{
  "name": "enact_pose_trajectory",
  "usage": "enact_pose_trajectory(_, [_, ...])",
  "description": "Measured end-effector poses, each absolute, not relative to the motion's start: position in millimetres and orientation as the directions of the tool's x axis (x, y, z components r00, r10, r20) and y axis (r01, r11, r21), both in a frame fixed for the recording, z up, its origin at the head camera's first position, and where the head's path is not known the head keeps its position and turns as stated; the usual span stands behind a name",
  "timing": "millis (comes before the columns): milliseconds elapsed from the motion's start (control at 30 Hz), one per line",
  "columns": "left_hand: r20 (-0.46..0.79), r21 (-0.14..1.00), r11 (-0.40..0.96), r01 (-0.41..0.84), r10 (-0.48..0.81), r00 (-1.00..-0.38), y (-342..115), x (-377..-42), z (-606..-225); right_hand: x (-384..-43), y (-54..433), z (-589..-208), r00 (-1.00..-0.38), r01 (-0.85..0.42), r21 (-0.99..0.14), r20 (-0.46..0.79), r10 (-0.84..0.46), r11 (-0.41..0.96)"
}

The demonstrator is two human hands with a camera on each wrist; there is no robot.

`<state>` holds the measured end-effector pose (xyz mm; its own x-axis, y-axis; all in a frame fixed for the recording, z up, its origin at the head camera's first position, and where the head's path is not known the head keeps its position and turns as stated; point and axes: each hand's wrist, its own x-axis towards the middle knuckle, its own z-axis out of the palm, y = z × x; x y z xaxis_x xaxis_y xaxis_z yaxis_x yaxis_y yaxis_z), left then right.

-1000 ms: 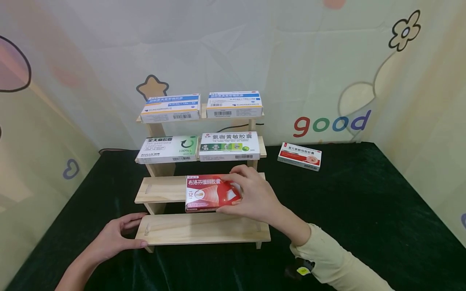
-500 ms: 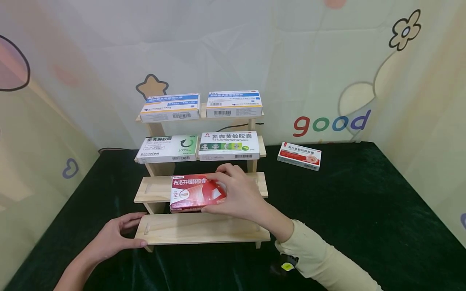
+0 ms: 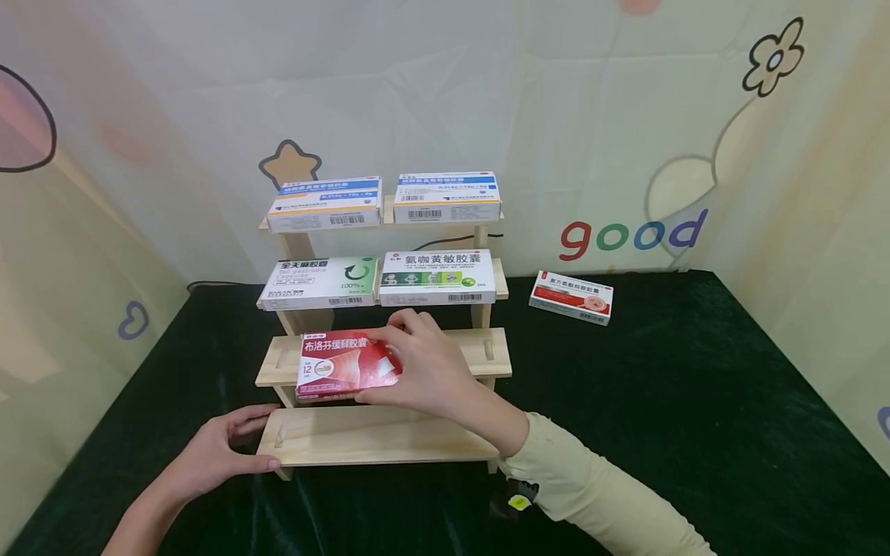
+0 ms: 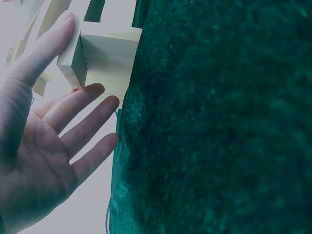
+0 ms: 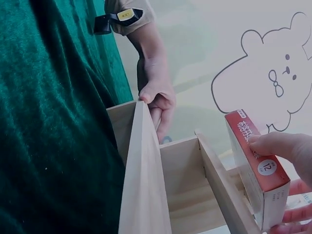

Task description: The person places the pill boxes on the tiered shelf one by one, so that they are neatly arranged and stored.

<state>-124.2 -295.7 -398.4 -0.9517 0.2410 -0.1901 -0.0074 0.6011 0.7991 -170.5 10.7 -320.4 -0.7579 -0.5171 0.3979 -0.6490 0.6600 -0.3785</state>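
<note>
My right hand (image 3: 431, 371) pinches a red medicine box (image 3: 334, 367) by its right part, thumb at the front edge and fingers at the back. The box is at the left half of the second step from the bottom; whether it rests fully on the board I cannot tell. In the right wrist view the thumb presses the red medicine box (image 5: 249, 158) along its printed side. My left hand (image 3: 222, 455) holds the left end of the lowest step of a wooden display stand (image 3: 389, 436). The left wrist view has the thumb and index finger on either side of the board (image 4: 75, 58).
Two white-and-blue boxes (image 3: 327, 205) sit on the top step. Below them lie a green-and-white box (image 3: 320, 283) and a white box with a green band (image 3: 438, 278). A red-and-white box (image 3: 572, 296) lies on the dark green cloth (image 3: 647, 401), right of the stand.
My right hand has moved left along the second step from the bottom, carrying the red medicine box from the right half to the left half. The left hand stays in place.
</note>
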Motion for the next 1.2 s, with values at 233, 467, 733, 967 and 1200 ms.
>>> enact_pose_trajectory(233, [-0.185, 0.8, 0.6, 0.001, 0.248, -0.951, -295.7, -123.9, -398.2, -171.3, 0.4, -324.0, -0.767, -0.639, -0.386, 0.39, -0.51, 0.666])
enact_pose_trajectory(467, [-0.188, 0.803, 0.596, -0.003, 0.248, -0.95, -296.2, -123.1, -397.6, -171.7, -13.6, -322.4, -0.771, -0.634, -0.388, 0.389, -0.505, 0.669])
enact_pose_trajectory(733, [-0.191, 0.808, 0.59, -0.009, 0.248, -0.95, -296.0, -122.8, -397.1, -172.5, -26.7, -320.2, -0.787, -0.613, -0.39, 0.381, -0.486, 0.687])
enact_pose_trajectory(967, [-0.188, 0.814, 0.581, -0.009, 0.249, -0.95, -295.6, -122.2, -396.1, -174.6, -34.1, -322.0, -0.815, -0.576, -0.405, 0.352, -0.461, 0.71])
enact_pose_trajectory(1200, [-0.184, 0.82, 0.573, -0.01, 0.247, -0.951, -295.4, -122.0, -397.2, -177.1, -38.8, -325.7, -0.831, -0.553, -0.409, 0.339, -0.441, 0.726])
